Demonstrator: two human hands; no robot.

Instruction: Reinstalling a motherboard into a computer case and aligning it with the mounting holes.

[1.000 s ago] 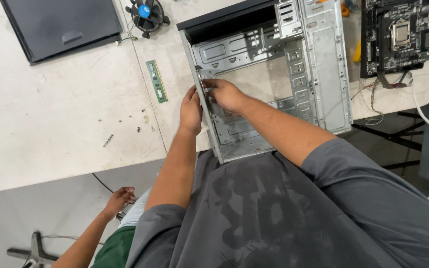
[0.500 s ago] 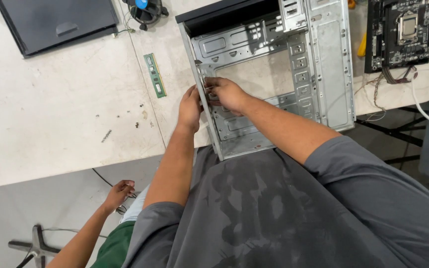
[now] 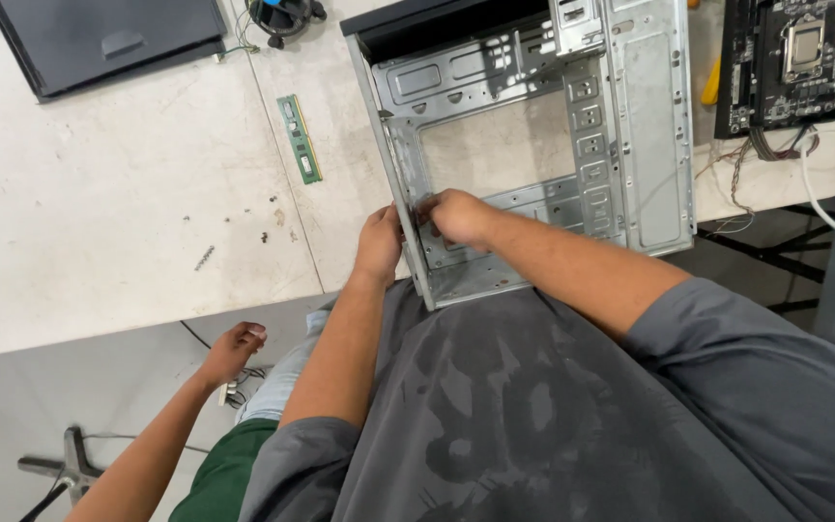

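The left hand [image 3: 380, 242] presses against the outer face of the case [image 3: 533, 145] wall, fingers curled up to its thin edge. The right hand [image 3: 456, 215] reaches inside the same wall, fingers bent against the metal. Both meet across that edge, but whether either pinches something small cannot be told.

The case lies open on the table [image 3: 99, 232], its near corner hanging past the table edge. It is bare grey sheet metal, stamped with slots and rectangular cut-outs, with a black front panel at the far end.

To its left lies a narrow green memory stick [image 3: 299, 138], well apart. Farther off are a flat dark side panel [image 3: 108, 39] and a round black fan [image 3: 277, 14]. To the right sits a black motherboard [image 3: 799, 58] trailing thin wires over the edge. The tabletop is pale, scuffed and speckled with small debris.

Below the table, another person's hand [image 3: 234, 346] reaches toward cables.
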